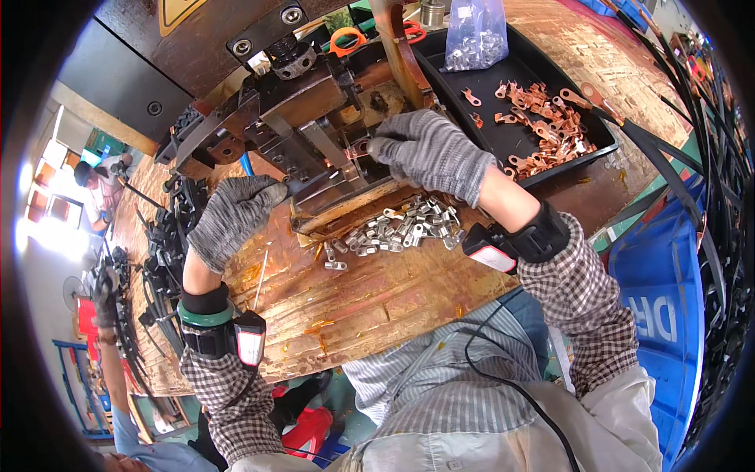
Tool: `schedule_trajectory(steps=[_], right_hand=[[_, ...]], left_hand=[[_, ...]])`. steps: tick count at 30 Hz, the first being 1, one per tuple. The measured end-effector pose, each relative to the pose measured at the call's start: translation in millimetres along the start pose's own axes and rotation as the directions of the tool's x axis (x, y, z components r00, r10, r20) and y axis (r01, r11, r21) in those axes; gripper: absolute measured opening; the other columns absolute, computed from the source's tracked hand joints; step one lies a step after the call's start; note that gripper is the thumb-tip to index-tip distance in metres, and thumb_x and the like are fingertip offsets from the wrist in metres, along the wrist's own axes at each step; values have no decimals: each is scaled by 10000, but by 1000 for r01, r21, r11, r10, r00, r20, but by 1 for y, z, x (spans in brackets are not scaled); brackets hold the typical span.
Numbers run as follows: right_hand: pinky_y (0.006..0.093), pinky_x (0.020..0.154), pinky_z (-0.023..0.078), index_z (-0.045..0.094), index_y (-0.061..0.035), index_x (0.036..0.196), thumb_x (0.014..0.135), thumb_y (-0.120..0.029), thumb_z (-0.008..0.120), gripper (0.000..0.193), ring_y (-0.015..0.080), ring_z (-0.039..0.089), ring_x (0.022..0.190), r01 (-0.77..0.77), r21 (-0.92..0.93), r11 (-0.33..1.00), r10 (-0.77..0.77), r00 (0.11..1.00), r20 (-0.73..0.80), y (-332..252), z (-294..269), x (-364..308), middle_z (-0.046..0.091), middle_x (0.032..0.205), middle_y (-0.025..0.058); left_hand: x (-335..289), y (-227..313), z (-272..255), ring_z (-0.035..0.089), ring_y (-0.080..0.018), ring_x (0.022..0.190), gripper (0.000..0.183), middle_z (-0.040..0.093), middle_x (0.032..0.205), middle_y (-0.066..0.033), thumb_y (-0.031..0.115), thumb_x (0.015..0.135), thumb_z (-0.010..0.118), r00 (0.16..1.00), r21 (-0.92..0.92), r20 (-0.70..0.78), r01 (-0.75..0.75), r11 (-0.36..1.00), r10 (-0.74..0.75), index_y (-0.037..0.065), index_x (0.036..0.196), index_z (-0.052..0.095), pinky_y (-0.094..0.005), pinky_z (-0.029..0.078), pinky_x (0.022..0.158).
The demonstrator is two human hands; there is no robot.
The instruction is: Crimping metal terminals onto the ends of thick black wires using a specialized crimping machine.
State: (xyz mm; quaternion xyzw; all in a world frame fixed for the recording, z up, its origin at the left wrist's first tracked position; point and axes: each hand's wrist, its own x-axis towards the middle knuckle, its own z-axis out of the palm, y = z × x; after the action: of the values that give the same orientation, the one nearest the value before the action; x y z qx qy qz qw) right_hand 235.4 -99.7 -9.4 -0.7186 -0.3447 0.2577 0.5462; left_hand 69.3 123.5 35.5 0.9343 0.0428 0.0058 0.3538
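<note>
My right hand (431, 151), in a grey knit glove, reaches into the steel press die (314, 134) and pinches a small copper lug (358, 149) at the die's middle. My left hand (232, 216), also gloved, rests against the die's lower left side with fingers curled; I cannot tell whether it holds anything. A heap of silver-coloured lugs (401, 228) lies on the worn wooden bench (370, 299) just below the die. Both wrists carry black strapped devices.
A black tray (519, 118) at the right holds several copper lugs (546, 122) and a clear bag of silver parts (474, 35). A blue bin (661, 291) stands at the right. Black cables (157, 259) pile up at the left, near another person (98, 185).
</note>
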Motion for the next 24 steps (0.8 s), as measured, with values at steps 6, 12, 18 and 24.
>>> schedule_trajectory(steps=[6,12,18,24], right_hand=[[322,618,455,615,9,907,807,-291,588,318,233,571,615,240,-127,962,-259,951,-171,4,-16,-25,608,725,149],[294,547,434,594,31,860,829,-235,573,269,155,539,566,97,4,995,-95,985,-146,-8,-23,-62,559,647,106],[299,522,403,575,17,811,857,-225,535,250,138,477,519,203,-107,973,-215,969,-124,0,-25,-78,507,591,71],[239,513,413,578,-18,847,878,-232,520,224,84,484,544,-1,66,998,7,996,-92,2,-19,-100,514,614,17]], left_hand=[[3,1,-3,579,-150,780,240,640,937,-92,115,828,550,996,52,45,-84,995,81,6,1033,612,-251,459,699],[2,-5,-1,581,-165,798,225,637,944,-97,108,828,549,999,-39,39,19,999,-18,2,1015,615,-253,457,713],[-2,-6,1,578,-165,824,207,631,944,-98,116,837,555,1000,-160,-24,5,987,-9,0,995,620,-263,459,719],[-21,34,23,522,-111,652,267,594,707,-42,222,849,575,989,-151,31,148,977,-145,-25,943,614,-265,443,617]])
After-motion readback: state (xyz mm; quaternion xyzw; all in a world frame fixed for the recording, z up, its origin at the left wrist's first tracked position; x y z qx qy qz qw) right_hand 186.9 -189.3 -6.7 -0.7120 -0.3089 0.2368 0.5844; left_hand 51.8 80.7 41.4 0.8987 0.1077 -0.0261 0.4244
